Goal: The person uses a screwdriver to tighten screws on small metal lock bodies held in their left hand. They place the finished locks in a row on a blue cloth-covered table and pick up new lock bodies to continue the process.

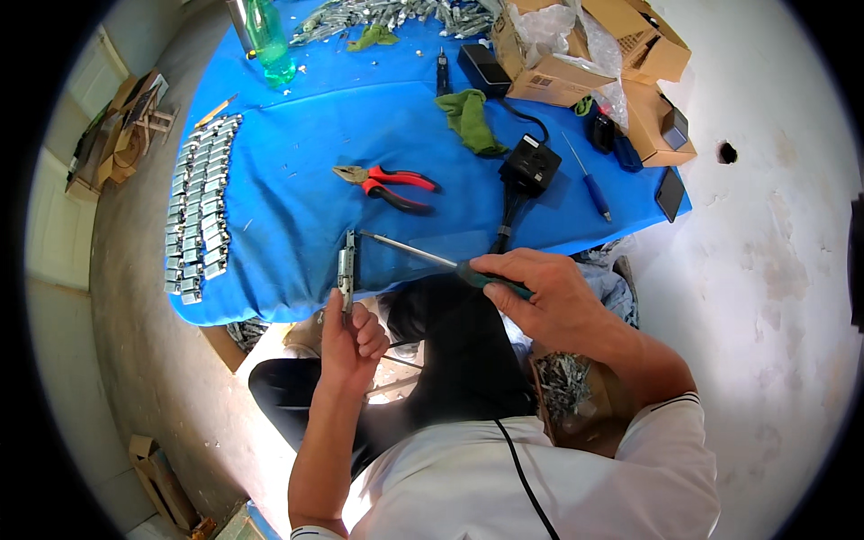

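Observation:
My left hand (351,342) is closed round the lower end of a narrow silver metal hinge part (346,270), which points up at the table's near edge. In my right hand (549,292) is a screwdriver (418,254) with a dark green handle, gripped between thumb and fingers. Its long shaft runs leftward, and the tip is close beside the upper part of the metal piece; whether they touch I cannot tell. Beyond them, red-and-black pliers (387,184) lie on the blue cloth (288,198).
Rows of similar metal parts (202,202) line the table's left side; a loose heap (387,16) lies at the back. A green bottle (270,45), green rag (470,121), black adapter (529,166), blue screwdriver (589,184), phone (670,195) and cardboard boxes (558,79) surround the work area.

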Demonstrator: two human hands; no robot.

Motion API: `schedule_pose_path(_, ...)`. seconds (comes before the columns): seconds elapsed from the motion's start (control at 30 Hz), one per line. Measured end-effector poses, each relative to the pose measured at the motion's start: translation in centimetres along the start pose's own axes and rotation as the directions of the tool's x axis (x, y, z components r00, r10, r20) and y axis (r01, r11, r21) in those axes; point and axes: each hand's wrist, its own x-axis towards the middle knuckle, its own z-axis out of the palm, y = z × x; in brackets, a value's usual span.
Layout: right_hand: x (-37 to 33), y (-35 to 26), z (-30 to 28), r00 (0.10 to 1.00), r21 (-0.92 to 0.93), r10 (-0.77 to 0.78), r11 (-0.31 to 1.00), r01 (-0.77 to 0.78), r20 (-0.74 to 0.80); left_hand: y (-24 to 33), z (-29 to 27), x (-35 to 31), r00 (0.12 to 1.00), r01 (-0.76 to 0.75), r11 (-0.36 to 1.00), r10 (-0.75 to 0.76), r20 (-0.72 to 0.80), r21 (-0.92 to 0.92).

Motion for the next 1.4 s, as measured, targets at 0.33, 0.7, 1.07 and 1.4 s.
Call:
schedule_pose_path(0.33,0.5,-0.2,-0.9,0.998,-0.029,-0.017,0.999,0.019,0.058,-0.1,-0.4,-0.1,0.999,-0.011,0.999,0.01,0.047,0.03)
schedule_pose_path(0.7,0.7,-1.1,-1.4,0.994,0.017,-0.09,0.996,0.089,0.06,-0.2,-0.4,0.0,0.999,-0.025,0.999,0.023,0.041,0.038)
schedule_pose_path(1.07,0.7,-0.7,-1.4,0.989,0.002,-0.091,0.996,0.091,0.115,-0.1,0.2,0.2,1.0,0.005,0.999,-0.005,-0.015,0.042)
schedule_pose_path(1.4,0.6,-0.7,-1.3,0.989,-0.008,-0.037,0.999,0.039,0.141,-0.2,0.7,0.2,0.998,0.002,0.999,0.0,-0.06,0.035)
